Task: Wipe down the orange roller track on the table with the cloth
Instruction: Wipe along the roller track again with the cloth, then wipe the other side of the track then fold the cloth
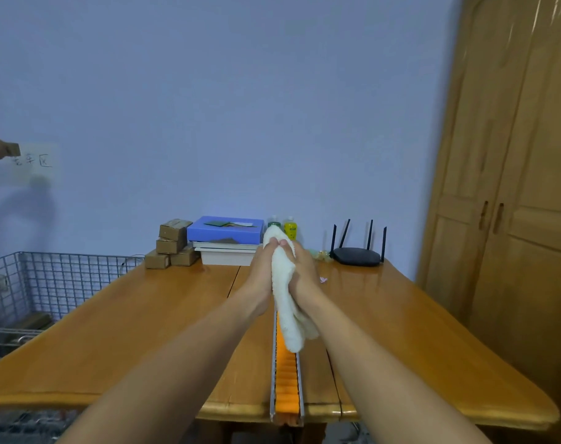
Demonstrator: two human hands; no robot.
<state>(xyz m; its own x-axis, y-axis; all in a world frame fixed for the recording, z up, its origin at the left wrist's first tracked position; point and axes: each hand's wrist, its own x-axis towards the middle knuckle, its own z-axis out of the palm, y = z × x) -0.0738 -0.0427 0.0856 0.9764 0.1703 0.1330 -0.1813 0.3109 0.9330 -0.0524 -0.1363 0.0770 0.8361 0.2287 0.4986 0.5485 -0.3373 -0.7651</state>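
the long orange roller track in its grey metal channel (286, 382) lies on the glossy wooden table (112, 331), its long axis running straight away from the person; the near end overhangs the table's front edge, the far end is hidden behind the hands. the fluffy white cloth (285, 296) hangs bunched over the track's middle stretch, its lower end drooping onto the rollers. the left hand (262, 277) and right hand (303, 270) press it between them, fingers curled closed around its upper part. at the table's far edge stand small brown cardboard boxes (172, 243), a blue flat box on stacked books (224, 232), a yellow bottle (289, 228) and a black router with four antennas (356, 254). a grey wire basket (48, 283) sits left, a pale wall behind, wooden cabinet doors (513, 187) right.
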